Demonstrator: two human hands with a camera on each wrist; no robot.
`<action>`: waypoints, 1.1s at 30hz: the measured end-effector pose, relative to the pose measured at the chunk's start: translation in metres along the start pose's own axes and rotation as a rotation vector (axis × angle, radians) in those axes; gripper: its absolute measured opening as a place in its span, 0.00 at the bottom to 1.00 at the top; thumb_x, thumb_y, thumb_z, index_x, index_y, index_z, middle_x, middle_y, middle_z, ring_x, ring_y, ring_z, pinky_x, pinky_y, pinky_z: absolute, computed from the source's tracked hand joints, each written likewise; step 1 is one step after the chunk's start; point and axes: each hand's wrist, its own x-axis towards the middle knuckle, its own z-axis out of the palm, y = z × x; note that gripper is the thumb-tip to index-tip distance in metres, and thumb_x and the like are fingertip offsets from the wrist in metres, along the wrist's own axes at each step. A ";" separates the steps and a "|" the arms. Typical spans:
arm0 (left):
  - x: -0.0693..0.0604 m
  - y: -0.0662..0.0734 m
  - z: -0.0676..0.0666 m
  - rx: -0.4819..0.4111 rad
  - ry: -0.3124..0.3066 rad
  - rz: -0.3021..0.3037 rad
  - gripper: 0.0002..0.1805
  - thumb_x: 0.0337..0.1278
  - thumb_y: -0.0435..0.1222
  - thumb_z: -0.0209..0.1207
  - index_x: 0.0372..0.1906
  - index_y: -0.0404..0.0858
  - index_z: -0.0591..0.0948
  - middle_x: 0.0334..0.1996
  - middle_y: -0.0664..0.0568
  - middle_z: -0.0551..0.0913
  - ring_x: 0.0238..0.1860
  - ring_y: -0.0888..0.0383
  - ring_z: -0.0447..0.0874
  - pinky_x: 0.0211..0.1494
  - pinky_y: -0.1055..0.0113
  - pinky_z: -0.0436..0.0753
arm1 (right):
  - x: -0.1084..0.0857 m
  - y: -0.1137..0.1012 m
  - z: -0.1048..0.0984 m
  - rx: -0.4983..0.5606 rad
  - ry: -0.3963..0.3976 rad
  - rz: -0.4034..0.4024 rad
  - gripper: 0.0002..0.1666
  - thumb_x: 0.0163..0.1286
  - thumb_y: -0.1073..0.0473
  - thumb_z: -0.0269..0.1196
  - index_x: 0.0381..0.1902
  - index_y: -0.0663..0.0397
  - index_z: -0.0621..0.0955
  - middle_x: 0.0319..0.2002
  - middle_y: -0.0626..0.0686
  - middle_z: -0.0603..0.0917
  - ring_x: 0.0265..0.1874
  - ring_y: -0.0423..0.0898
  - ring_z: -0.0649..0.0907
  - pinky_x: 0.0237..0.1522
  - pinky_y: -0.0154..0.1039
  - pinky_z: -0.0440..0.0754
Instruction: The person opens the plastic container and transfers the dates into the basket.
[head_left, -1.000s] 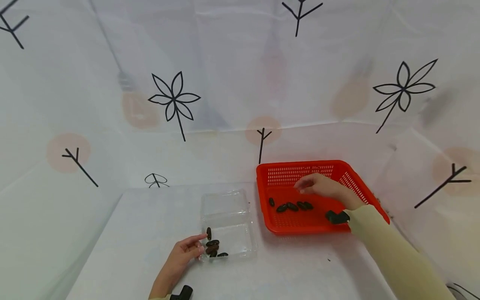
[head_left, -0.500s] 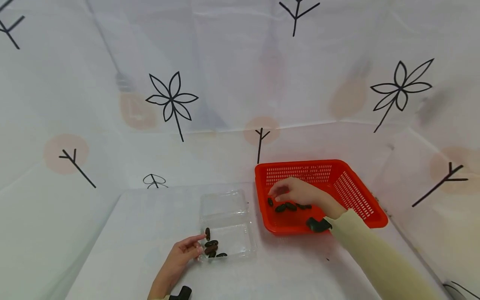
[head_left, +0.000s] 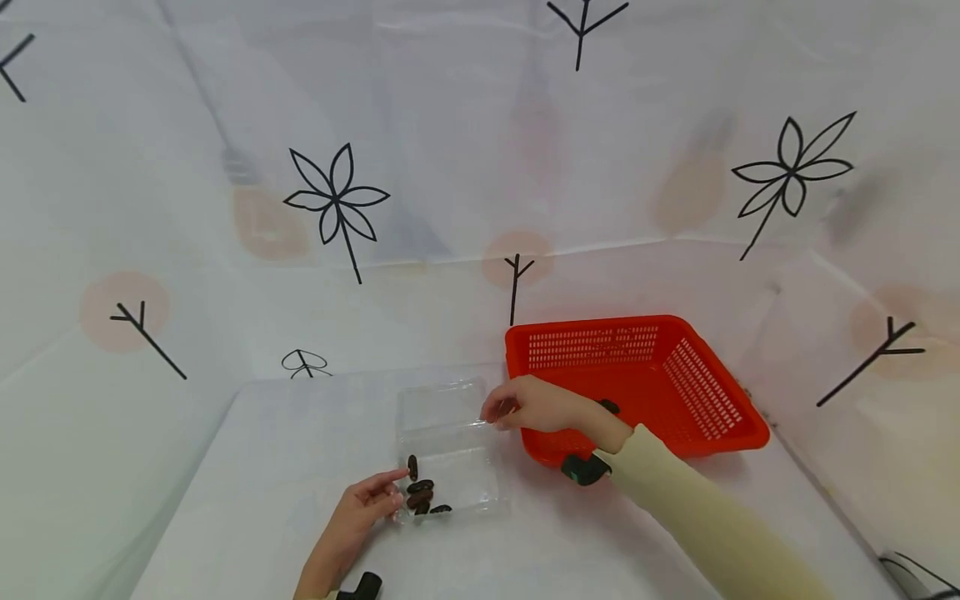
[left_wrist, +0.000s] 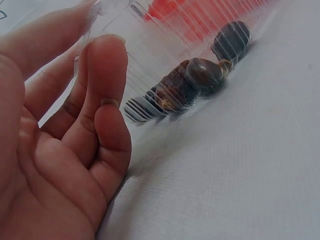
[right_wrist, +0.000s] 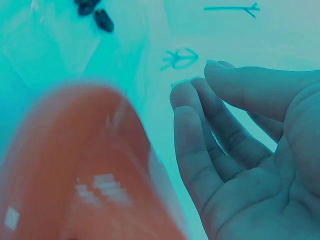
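A clear plastic box [head_left: 465, 483], lid spread open behind, holds several dark dates [head_left: 422, 496] along its left side. My left hand [head_left: 360, 510] grips the box's left edge. In the left wrist view the dates [left_wrist: 205, 77] show through the ridged plastic wall [left_wrist: 137, 75]. Over the right edge of the lid hovers my right hand [head_left: 536, 406], wrist bent, with thumb and fingertips drawn close together. In the right wrist view the right hand [right_wrist: 245, 170] shows curled fingers; whether something sits between the tips is hidden.
A red perforated basket [head_left: 652, 387] stands right of the box, beneath my right forearm. One date [head_left: 609, 406] shows in it past the wrist; the arm covers part of the floor. A patterned white cloth [head_left: 442, 208] hangs behind the white table [head_left: 277, 467].
My right hand has moved left from inside the basket, across its left rim, to the box's lid. My left hand keeps its hold. The view has shifted slightly.
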 end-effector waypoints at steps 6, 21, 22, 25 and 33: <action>-0.001 0.000 0.000 0.011 0.006 -0.013 0.25 0.65 0.31 0.62 0.64 0.23 0.73 0.34 0.53 0.79 0.31 0.62 0.76 0.38 0.69 0.78 | 0.021 -0.009 0.022 0.021 -0.082 -0.027 0.11 0.69 0.64 0.65 0.47 0.45 0.85 0.42 0.44 0.85 0.44 0.40 0.82 0.49 0.35 0.80; 0.001 -0.001 0.001 0.024 0.042 -0.062 0.24 0.64 0.32 0.63 0.63 0.26 0.76 0.34 0.50 0.78 0.31 0.60 0.75 0.39 0.68 0.77 | 0.060 -0.002 0.064 0.002 -0.175 0.013 0.12 0.69 0.67 0.64 0.49 0.56 0.86 0.43 0.50 0.86 0.40 0.37 0.80 0.45 0.31 0.79; 0.001 -0.001 0.001 0.023 0.043 -0.064 0.24 0.64 0.32 0.63 0.63 0.27 0.76 0.34 0.50 0.78 0.31 0.60 0.75 0.39 0.68 0.77 | 0.062 -0.002 0.067 0.002 -0.180 0.018 0.12 0.68 0.67 0.64 0.49 0.57 0.86 0.42 0.49 0.86 0.40 0.37 0.80 0.45 0.31 0.78; 0.001 0.000 0.001 0.025 0.041 -0.063 0.25 0.64 0.33 0.63 0.63 0.26 0.75 0.34 0.51 0.78 0.31 0.60 0.75 0.38 0.68 0.77 | 0.066 -0.001 0.075 -0.008 -0.192 0.029 0.12 0.68 0.68 0.64 0.47 0.56 0.86 0.41 0.47 0.86 0.40 0.37 0.80 0.45 0.31 0.78; -0.001 0.001 0.001 0.000 0.021 -0.035 0.26 0.64 0.31 0.62 0.64 0.23 0.73 0.33 0.52 0.78 0.30 0.61 0.75 0.38 0.68 0.77 | 0.073 0.001 0.094 -0.126 -0.218 0.055 0.12 0.66 0.69 0.64 0.43 0.48 0.87 0.35 0.38 0.82 0.37 0.35 0.78 0.44 0.32 0.77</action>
